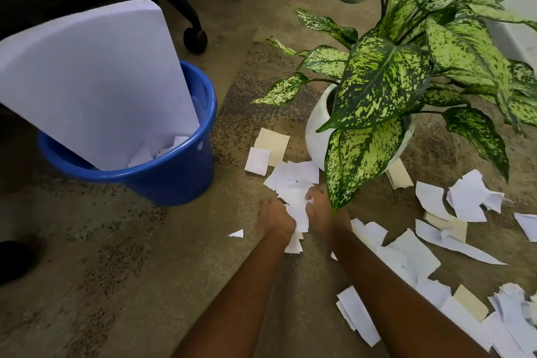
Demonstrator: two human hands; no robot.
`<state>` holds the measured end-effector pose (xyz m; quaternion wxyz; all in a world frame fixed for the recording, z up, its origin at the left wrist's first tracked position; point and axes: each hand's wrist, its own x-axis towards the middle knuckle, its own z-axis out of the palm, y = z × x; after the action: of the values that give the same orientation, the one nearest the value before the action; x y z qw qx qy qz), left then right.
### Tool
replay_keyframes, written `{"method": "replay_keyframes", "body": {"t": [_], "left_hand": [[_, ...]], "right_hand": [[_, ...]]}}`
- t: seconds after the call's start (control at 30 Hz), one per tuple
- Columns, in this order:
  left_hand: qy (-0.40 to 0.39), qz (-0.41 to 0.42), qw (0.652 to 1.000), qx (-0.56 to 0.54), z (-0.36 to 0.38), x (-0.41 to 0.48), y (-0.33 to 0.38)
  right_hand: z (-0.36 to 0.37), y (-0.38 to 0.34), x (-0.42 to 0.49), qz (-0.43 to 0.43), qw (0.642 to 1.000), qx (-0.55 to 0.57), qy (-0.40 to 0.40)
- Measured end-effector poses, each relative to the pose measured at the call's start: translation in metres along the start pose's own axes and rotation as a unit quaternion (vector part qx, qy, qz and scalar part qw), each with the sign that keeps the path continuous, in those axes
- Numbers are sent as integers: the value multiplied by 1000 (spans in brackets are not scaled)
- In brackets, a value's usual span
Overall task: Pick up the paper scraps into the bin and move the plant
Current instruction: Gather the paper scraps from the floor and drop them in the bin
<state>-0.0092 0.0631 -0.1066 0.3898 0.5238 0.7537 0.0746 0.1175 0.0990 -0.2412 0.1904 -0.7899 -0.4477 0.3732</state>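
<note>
Scraps point(297, 206) were bunched in my left hand point(274, 216) and right hand point(319, 210), both curled round them. The bin point(174, 183) stood leftward.

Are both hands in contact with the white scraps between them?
Touching. The head view shows the left hand and right hand gripping the bunch of white scraps from either side.

left hand point(274, 216) + right hand point(319, 206) grip paper scraps point(295, 200) | bin point(174, 171) left | plant point(380, 78) right

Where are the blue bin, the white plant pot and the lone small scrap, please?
blue bin point(174, 183): head view, front wall.
white plant pot point(314, 146): head view, left side.
lone small scrap point(236, 233): head view, its middle.
</note>
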Motion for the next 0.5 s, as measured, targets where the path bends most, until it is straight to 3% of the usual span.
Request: {"method": "replay_keyframes", "body": {"t": [0.1,0.3,0.5], "left_hand": [[4,-9,1000,2,-1,-5,0],[-16,-20,999,-41,-7,-11,-12],[16,-52,995,-81,-30,-1,-44]], "right_hand": [[-21,-29,-44,-27,1000,-5,-1],[-37,-51,-99,-82,988,-126,23],[-34,-65,-94,-3,992,-113,49]]}}
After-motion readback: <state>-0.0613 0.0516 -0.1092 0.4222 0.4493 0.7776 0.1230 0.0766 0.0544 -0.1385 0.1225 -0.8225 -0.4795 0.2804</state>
